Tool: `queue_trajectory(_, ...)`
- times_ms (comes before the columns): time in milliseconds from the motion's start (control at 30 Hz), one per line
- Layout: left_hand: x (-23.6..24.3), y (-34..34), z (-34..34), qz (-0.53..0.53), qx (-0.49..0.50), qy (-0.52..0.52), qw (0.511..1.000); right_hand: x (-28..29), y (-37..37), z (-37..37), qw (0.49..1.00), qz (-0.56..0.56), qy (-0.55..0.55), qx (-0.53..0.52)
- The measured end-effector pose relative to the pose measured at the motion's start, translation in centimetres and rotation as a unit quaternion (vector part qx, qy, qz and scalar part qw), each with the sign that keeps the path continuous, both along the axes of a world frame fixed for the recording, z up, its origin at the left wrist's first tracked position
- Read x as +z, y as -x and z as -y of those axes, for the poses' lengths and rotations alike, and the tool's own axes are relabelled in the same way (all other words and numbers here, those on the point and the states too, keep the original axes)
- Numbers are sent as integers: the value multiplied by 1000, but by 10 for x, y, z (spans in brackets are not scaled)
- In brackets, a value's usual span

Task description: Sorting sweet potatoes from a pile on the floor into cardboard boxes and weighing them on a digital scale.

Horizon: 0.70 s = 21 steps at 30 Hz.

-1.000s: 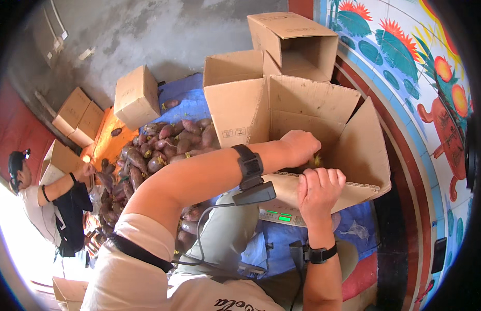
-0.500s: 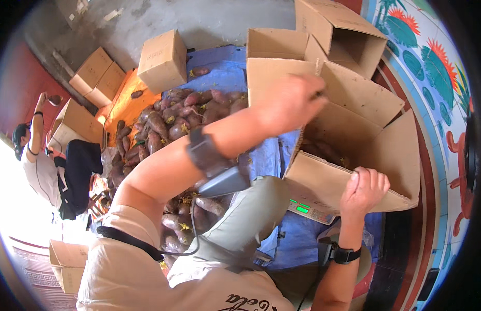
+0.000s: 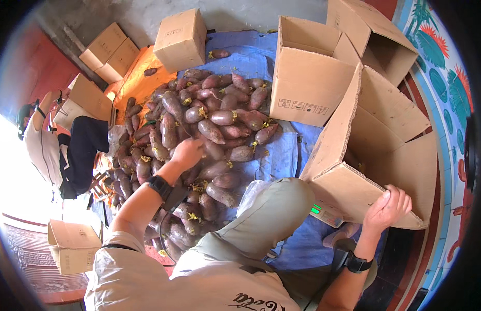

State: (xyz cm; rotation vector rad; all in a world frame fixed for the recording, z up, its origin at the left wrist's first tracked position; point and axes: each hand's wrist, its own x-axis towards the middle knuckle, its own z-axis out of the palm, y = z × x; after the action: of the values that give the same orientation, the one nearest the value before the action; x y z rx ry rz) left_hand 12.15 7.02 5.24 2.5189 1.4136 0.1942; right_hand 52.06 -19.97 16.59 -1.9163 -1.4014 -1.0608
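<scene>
My left hand (image 3: 189,151) reaches into the pile of purple sweet potatoes with yellow sprouts (image 3: 169,102), touching a motion-blurred one; whether its fingers grip it, I cannot tell. My right hand (image 3: 389,207) is closed over the near rim of a tall open cardboard box (image 3: 323,164). That box stands on a scale (image 3: 329,215) with green lit displays, and its shadowed inside mostly hides what it holds. My bent knee (image 3: 285,202) lies between the pile and the box.
More boxes (image 3: 302,83) stand behind the weighed box, along the back (image 3: 175,44) and at lower left (image 3: 72,249). A co-worker (image 3: 40,150) is at the left. Blue tarp (image 3: 238,57) and orange sheet (image 3: 142,62) cover the floor. A painted wall (image 3: 432,90) runs along the right.
My left hand has left the box's inside and moved down-left onto the pile. My right hand stays on the rim. The view has shifted, showing more of the pile.
</scene>
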Motion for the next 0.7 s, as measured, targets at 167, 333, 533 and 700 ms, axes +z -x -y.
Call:
queue_trajectory(167, -30, 41, 20, -103, 72, 121, 985, -2, -2, 2, 1000, 14, 0, -19)
queue_trajectory(333, -80, 86, 53, -170, 18, 204, 964, -3, -1, 0, 1000, 12, 2, -21)
queue_trajectory(533, -81, 73, 61, -219, 87, 274, 932, -6, -5, 2, 1000, 23, 5, -19)
queue_trajectory(700, -129, 73, 55, -266, 21, 231, 936, -7, -4, 2, 999, 20, 11, -23)
